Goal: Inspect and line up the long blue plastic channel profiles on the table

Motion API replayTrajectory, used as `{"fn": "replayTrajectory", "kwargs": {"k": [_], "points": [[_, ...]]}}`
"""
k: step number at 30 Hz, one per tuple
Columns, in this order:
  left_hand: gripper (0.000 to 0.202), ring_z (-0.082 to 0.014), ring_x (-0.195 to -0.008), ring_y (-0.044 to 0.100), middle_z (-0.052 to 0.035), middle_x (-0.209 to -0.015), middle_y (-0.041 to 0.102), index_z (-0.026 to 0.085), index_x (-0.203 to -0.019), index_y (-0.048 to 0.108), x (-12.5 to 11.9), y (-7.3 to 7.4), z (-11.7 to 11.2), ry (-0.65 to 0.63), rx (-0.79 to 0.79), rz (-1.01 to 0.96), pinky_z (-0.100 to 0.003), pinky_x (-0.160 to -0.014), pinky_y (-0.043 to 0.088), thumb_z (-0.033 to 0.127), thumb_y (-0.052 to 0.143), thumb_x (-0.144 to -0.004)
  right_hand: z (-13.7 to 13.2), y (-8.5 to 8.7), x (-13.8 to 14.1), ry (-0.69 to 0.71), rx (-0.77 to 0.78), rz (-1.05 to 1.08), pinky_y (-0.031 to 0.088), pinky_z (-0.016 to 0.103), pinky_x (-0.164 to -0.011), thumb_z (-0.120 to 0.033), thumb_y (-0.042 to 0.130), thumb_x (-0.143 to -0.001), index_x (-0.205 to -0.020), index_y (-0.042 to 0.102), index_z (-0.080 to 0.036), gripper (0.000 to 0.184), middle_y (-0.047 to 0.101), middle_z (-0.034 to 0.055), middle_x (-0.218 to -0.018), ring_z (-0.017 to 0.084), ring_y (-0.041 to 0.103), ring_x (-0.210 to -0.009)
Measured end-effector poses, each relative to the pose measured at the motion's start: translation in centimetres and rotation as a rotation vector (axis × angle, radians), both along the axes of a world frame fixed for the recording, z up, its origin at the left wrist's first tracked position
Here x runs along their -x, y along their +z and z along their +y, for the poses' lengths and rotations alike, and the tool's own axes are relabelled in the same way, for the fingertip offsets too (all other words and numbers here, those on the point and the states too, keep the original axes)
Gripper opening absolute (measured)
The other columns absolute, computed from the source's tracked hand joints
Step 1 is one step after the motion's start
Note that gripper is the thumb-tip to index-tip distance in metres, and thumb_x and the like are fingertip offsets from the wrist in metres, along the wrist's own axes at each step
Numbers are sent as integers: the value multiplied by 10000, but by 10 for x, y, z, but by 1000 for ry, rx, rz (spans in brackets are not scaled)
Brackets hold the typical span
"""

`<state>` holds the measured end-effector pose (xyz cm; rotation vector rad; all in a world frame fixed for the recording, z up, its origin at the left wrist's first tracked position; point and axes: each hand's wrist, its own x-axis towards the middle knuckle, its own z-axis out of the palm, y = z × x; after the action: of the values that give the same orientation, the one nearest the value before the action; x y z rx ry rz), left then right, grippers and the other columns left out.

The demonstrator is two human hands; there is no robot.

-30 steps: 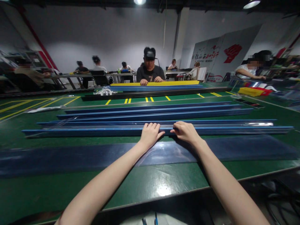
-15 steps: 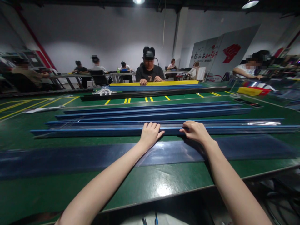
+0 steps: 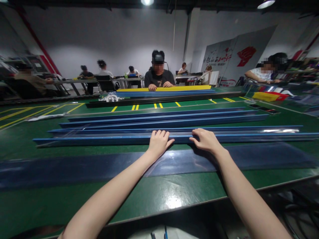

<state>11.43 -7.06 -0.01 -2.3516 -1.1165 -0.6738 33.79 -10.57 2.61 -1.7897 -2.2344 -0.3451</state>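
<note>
My left hand [image 3: 159, 143] and my right hand [image 3: 205, 140] both rest on the nearest long blue channel strip [image 3: 99, 140], which lies crosswise on the green table [image 3: 161, 196]. Each hand has its fingers curled over the strip's top edge and the thumb at its near side. The hands are about a hand's width apart. A clear plastic sleeve [image 3: 274, 131] covers part of the strip. Between the strip and me lies a long dark blue flat sheet [image 3: 74, 167].
Several more blue strips [image 3: 161, 119] lie parallel behind. A person across the table [image 3: 159, 74] holds a yellow strip [image 3: 164, 88] above a long black bar [image 3: 161, 99]. Other people sit at tables to the left, right and rear. The table's near edge runs across below my forearms.
The blue strip has slid a little to the right under my hands. My right hand moved right along it, then came slightly back. My left hand has stayed in place.
</note>
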Motion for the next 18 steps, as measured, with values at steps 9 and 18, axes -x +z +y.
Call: {"fn": "replayTrajectory", "kwargs": {"k": [9, 18], "points": [[309, -218, -831, 543, -67, -843, 633, 165, -869, 573, 0, 0, 0, -4, 11, 0, -341, -733, 314, 452, 458, -863, 3, -4, 18, 61, -65, 12, 323, 251, -617, -437, 456, -833, -801, 560, -186, 273, 628, 72, -845, 187, 558, -791], [301, -223, -841, 536, -73, -857, 623, 168, -884, 570, 0, -1, 1, -22, 27, -11, -349, -744, 318, 444, 451, -866, 5, 2, 19, 50, -34, 6, 271, 252, -572, -399, 477, -825, -735, 557, -186, 245, 620, 57, -785, 168, 545, -718]]}}
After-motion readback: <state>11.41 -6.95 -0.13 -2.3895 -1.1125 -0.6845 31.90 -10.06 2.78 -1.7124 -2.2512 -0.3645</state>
